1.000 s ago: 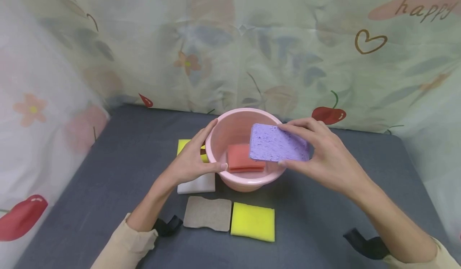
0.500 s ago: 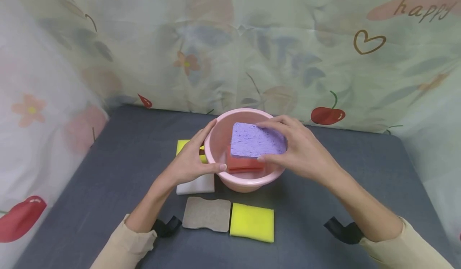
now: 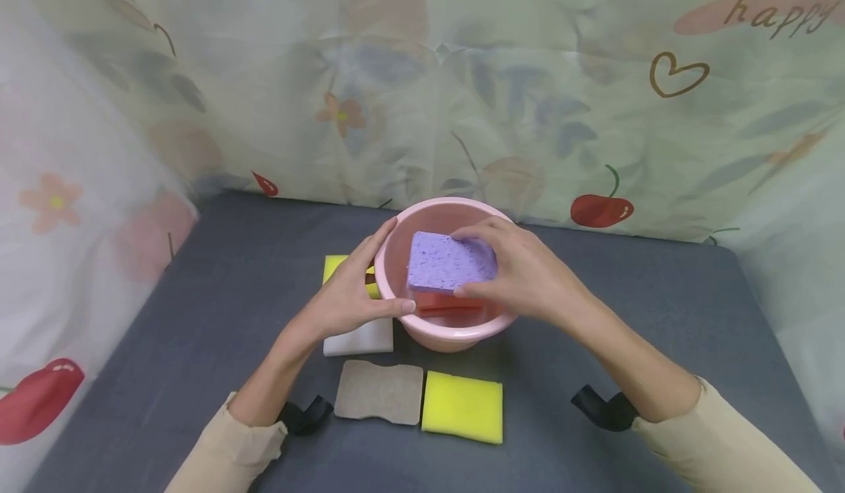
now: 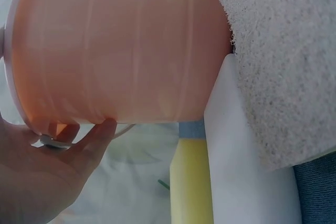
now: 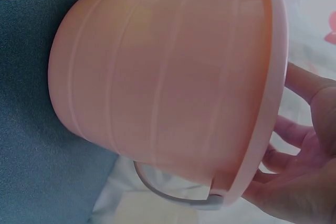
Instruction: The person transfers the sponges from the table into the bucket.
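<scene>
A pink bucket (image 3: 455,334) stands on the dark table. My left hand (image 3: 353,295) grips its left rim, thumb over the edge and fingers along the outer wall (image 4: 121,51). Between thumb and fingers, my right hand (image 3: 524,269) pinches a purple sponge (image 3: 436,262) with a pitted face, held over the bucket's mouth. Below it, inside the bucket, part of a red-orange sponge (image 3: 449,313) shows. The right wrist view has the right hand (image 5: 304,150) at the rim; the purple sponge is hidden there.
In front of the bucket lie a grey-brown wavy-edged sponge (image 3: 379,392) and a yellow sponge (image 3: 462,407). A white sponge (image 3: 359,337) and another yellow one (image 3: 332,265) lie to its left, partly covered by my left hand. A printed curtain (image 3: 422,126) hangs behind.
My right hand has carried the purple sponge leftward, from the bucket's right rim to over its middle, covering more of the red-orange sponge. The left hand stays on the rim.
</scene>
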Available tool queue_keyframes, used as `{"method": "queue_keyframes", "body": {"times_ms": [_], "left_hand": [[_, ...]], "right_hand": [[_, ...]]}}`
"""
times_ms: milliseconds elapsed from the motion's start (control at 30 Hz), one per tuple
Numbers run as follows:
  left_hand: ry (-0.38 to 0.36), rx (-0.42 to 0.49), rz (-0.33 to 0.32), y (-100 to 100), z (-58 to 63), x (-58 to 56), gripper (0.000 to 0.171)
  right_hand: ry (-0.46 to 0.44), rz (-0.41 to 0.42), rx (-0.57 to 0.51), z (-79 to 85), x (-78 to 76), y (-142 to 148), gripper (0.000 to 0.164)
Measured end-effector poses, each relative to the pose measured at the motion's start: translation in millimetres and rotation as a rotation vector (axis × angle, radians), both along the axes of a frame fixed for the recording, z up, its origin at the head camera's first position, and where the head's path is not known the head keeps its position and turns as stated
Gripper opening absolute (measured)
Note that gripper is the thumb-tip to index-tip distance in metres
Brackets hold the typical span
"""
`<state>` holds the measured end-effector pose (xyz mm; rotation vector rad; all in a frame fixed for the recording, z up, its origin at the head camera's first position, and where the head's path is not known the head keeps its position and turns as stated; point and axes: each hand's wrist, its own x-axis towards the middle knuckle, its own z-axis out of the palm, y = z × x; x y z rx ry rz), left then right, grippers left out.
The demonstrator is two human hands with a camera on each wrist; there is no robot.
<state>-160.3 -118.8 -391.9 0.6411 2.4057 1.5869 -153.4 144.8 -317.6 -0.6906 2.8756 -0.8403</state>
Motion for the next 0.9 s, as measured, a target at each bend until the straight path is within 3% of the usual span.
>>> {"method": "queue_keyframes", "body": {"times_ms": [333,900], "left_hand": [[0.006,0.006,-0.009,0,-0.2,-0.7,0.109],[0.009,-0.004,-0.011,-1,-1.5,0.3,0.108]], "right_hand": [[-0.034,0.043,0.089,-4.2,-5.1,-11,0.066],[-0.068,0.118,0.146,-13.3,-7.2,-20,0.062]]}}
